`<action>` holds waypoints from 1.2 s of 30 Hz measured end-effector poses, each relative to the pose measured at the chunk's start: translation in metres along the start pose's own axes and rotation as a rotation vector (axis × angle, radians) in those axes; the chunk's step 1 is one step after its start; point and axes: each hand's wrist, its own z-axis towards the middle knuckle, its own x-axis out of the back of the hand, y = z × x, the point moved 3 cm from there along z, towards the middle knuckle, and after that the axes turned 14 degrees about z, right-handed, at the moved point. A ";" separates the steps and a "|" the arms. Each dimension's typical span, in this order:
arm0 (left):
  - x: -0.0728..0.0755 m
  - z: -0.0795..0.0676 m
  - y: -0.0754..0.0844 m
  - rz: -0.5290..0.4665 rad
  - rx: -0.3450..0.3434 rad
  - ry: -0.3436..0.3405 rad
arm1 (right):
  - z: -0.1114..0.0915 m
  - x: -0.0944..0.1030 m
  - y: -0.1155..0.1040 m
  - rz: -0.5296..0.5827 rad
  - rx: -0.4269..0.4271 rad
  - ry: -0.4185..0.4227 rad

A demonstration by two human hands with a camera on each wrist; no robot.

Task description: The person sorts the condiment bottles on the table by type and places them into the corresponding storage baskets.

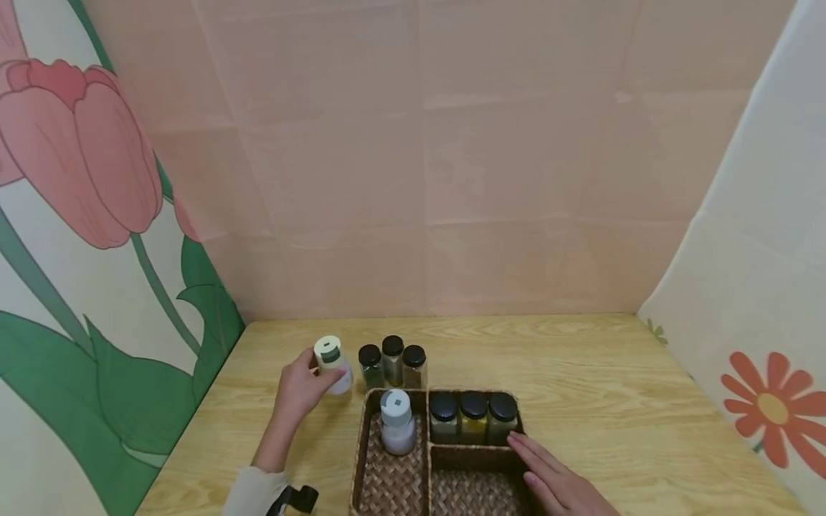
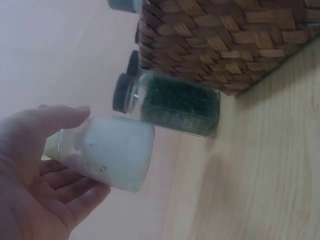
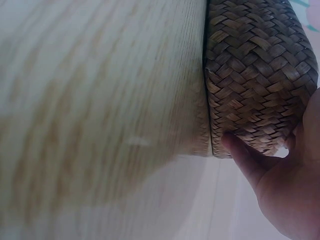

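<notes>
My left hand (image 1: 302, 387) grips a white plastic shaker bottle (image 1: 340, 380) with a pale cream cap, between thumb and fingers. In the left wrist view the bottle hangs above the table, beside a glass spice jar (image 2: 180, 102) of dark green flakes. At the right side of the woven basket (image 1: 357, 466), my right hand (image 1: 558, 484) lays its fingers over the rim. The right wrist view has the thumb (image 3: 245, 155) against the basket's outer wall. Inside the left compartment stands another white shaker bottle (image 1: 397, 426).
Black-lidded spice jars (image 1: 473, 416) fill the basket's back right compartment. Behind the basket stand three more black-capped jars, one being a brown-toned jar (image 1: 415, 367). The wooden table (image 1: 581, 358) meets a pink cloth backdrop (image 1: 419, 179), with patterned cloths on both sides.
</notes>
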 end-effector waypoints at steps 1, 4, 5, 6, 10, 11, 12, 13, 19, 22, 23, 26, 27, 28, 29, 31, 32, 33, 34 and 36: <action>0.001 -0.001 0.002 -0.002 -0.004 0.001 | 0.000 0.000 0.000 0.003 0.000 0.000; 0.004 -0.002 0.007 -0.001 -0.008 0.008 | 0.000 0.000 0.000 0.005 0.004 0.000; 0.005 -0.003 0.009 0.004 -0.011 0.013 | 0.000 0.000 0.001 0.004 0.006 -0.001; 0.006 -0.004 0.011 0.009 -0.014 0.017 | 0.000 0.000 0.001 0.004 0.006 0.000; 0.009 -0.007 0.018 0.016 -0.039 0.039 | 0.001 0.000 0.001 0.000 0.007 -0.003; 0.010 -0.008 0.020 0.016 -0.045 0.043 | 0.001 0.000 0.001 -0.001 0.005 -0.004; 0.011 -0.009 0.022 0.015 -0.052 0.046 | 0.001 0.000 0.001 -0.002 0.004 -0.004; 0.012 -0.010 0.024 0.015 -0.056 0.050 | 0.001 0.000 0.001 -0.004 0.002 -0.005; 0.016 -0.016 0.034 0.021 -0.065 0.060 | 0.001 0.000 0.000 0.003 -0.007 -0.002; 0.018 -0.020 0.037 0.024 -0.070 0.070 | 0.001 -0.001 0.001 -0.003 -0.007 -0.005; 0.018 -0.021 0.038 0.024 -0.070 0.072 | 0.001 -0.001 0.001 -0.004 -0.007 -0.001; 0.020 -0.024 0.042 0.022 -0.077 0.075 | 0.001 -0.002 0.002 -0.011 -0.013 0.005; 0.021 -0.025 0.043 0.023 -0.079 0.076 | 0.001 -0.002 0.002 -0.012 -0.015 0.010; 0.021 -0.026 0.044 0.024 -0.085 0.078 | 0.001 -0.002 0.002 -0.011 -0.017 0.013; 0.022 -0.026 0.046 0.023 -0.086 0.077 | 0.001 -0.002 0.001 -0.014 -0.015 0.015; 0.023 -0.028 0.048 0.026 -0.096 0.079 | 0.001 -0.002 0.001 -0.017 -0.015 0.011; 0.023 -0.030 0.050 0.027 -0.102 0.079 | 0.001 -0.002 0.001 -0.018 -0.014 0.009; 0.024 -0.031 0.051 0.030 -0.104 0.080 | 0.001 -0.001 0.001 -0.012 -0.017 0.010; 0.024 -0.032 0.052 0.030 -0.107 0.080 | 0.001 -0.001 0.001 -0.011 -0.019 0.007; 0.025 -0.034 0.054 0.030 -0.108 0.078 | 0.001 -0.001 0.001 -0.011 -0.018 0.005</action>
